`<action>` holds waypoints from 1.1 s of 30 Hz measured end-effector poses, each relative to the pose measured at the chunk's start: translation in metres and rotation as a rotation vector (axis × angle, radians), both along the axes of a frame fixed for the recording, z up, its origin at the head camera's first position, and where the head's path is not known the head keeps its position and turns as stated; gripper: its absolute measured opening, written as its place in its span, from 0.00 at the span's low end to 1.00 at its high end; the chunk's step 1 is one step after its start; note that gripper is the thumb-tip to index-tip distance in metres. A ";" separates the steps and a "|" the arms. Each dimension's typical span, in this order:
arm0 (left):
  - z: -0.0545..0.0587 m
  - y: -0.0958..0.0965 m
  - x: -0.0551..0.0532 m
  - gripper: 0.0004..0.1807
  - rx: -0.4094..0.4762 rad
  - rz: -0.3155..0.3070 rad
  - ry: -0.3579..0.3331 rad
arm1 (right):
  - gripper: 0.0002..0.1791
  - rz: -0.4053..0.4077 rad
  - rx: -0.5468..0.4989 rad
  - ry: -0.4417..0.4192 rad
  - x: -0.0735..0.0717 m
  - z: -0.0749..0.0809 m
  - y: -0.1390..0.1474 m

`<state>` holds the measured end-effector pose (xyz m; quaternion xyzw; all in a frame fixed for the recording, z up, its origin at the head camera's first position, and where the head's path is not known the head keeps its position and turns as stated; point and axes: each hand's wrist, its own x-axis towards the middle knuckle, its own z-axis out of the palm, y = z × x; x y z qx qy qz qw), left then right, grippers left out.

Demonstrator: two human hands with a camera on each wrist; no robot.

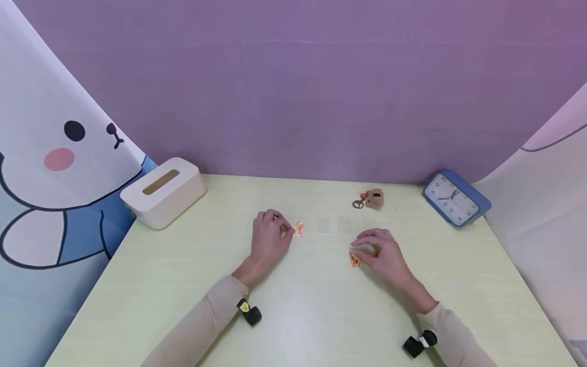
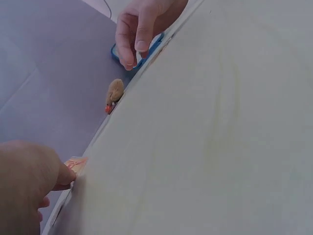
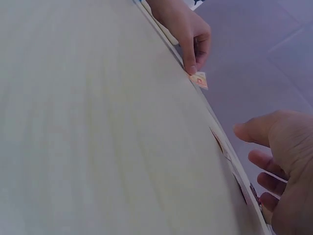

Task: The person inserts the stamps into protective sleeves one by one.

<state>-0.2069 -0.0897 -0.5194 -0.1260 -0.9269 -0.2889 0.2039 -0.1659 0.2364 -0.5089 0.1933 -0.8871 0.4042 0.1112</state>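
My left hand (image 1: 269, 237) pinches the edge of a small flat piece with orange print (image 1: 298, 229) between thumb and fingertips. In the right wrist view this printed piece (image 3: 199, 80) tilts up from the tabletop. Near the middle of the table my right hand (image 1: 382, 255) hovers, thumb and fingers apart with nothing between them. A second orange-printed piece (image 1: 354, 259) lies right by its thumb. Two clear rectangular pieces (image 1: 323, 225) lie flat side by side between the hands, further back.
A brown plush keychain (image 1: 374, 198) with a metal ring lies at the back. At the back left stands a white tissue box (image 1: 164, 191), and a blue clock (image 1: 456, 198) is at the back right. A purple curtain (image 1: 312, 102) hangs behind the table (image 1: 302, 316).
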 end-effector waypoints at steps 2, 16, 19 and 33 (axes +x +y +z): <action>-0.001 0.000 -0.003 0.06 0.002 0.004 0.005 | 0.13 0.013 0.019 0.009 -0.002 -0.002 0.002; -0.003 -0.001 -0.010 0.08 0.019 0.017 -0.019 | 0.13 0.054 0.102 -0.001 -0.003 -0.003 0.008; -0.003 -0.001 -0.010 0.09 0.022 0.018 -0.022 | 0.13 0.055 0.101 -0.006 -0.002 -0.003 0.008; 0.000 -0.001 -0.005 0.07 0.073 -0.003 -0.060 | 0.13 0.038 0.116 -0.045 -0.003 -0.003 0.008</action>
